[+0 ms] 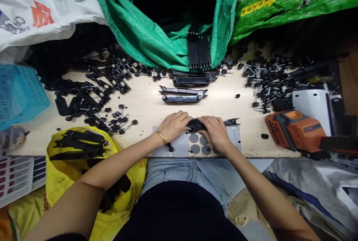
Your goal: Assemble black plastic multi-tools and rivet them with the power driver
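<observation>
Close to the table's front edge, my left hand has its fingers closed on the left end of a black plastic part. From the other side my right hand wraps round the same part, whose forked tip sticks out to the right. Under both hands lies a grey mat with round discs on it. A small black knob with a stem rests on the mat below my left hand. Farther back lie several assembled black bars.
Loose black parts cover the left; knobbed screws lie right. An orange battery tool is at the right edge. A green bag stands behind, a yellow bag at front left, a blue basket far left.
</observation>
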The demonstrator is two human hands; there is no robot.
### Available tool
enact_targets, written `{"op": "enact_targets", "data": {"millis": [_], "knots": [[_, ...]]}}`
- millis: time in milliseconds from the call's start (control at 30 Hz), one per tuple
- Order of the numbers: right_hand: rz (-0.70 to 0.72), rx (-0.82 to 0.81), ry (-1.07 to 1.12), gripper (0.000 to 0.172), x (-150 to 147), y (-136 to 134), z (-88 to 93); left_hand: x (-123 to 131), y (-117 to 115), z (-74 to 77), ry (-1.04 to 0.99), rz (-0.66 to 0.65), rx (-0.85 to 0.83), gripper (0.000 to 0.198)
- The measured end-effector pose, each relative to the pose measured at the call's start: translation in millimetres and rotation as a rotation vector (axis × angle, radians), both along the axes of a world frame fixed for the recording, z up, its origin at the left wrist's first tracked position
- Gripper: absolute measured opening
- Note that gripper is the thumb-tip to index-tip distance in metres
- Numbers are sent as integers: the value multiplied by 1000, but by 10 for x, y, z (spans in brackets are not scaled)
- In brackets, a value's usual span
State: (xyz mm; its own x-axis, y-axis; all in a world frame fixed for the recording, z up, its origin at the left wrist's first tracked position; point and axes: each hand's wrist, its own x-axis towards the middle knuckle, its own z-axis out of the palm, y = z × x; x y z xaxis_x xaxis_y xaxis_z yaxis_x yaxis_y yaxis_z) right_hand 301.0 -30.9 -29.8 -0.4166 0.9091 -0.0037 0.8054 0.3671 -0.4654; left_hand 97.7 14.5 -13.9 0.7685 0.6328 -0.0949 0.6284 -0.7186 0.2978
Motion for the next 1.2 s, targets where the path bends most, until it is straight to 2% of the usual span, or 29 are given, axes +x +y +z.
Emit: {"op": "enact_targets", "data": {"millis": [100,200,333,400,467,500,600,700,800,867,967,1000,1100,1200], "knots": [[26,1,13,33,25,-15,1,10,3,16,9,-16,11,26],[-18,-23,42,33,11,-44,92,2,9,23,6,-26,5,26],[0,-199,170,31,199,126,235,-6,80,16,-3,-71,-18,28],[-142,-161,172,27,424,374,263,29,142,8,-1,-103,-22,28],[-379,28,59,28,652,721,241,101,197,12,2,-124,-24,28],[-449,112,-8,31,734,916,213,144,214,21,3,-131,-24,28],[-424,211,-107,36,780,1456,103,228,214,82,-27,-141,-8,34],[-383,201,-166,26,675,1751,46,106,188,162,-138,-107,31,42],[-433,158,-203,17,704,1771,85,-303,280,217,-198,89,57,26],[-475,130,-204,15,810,1692,139,-674,474,213,-184,359,105,26],[-576,153,-144,14,956,1504,213,-1169,911,138,-98,828,210,32],[-622,177,-101,14,976,1427,230,-1285,1057,100,-79,913,229,37],[-798,201,189,17,934,1144,269,-1460,1365,-10,-70,983,227,47],[-900,123,624,27,828,784,308,-1480,1390,-63,-56,955,224,42]]}}
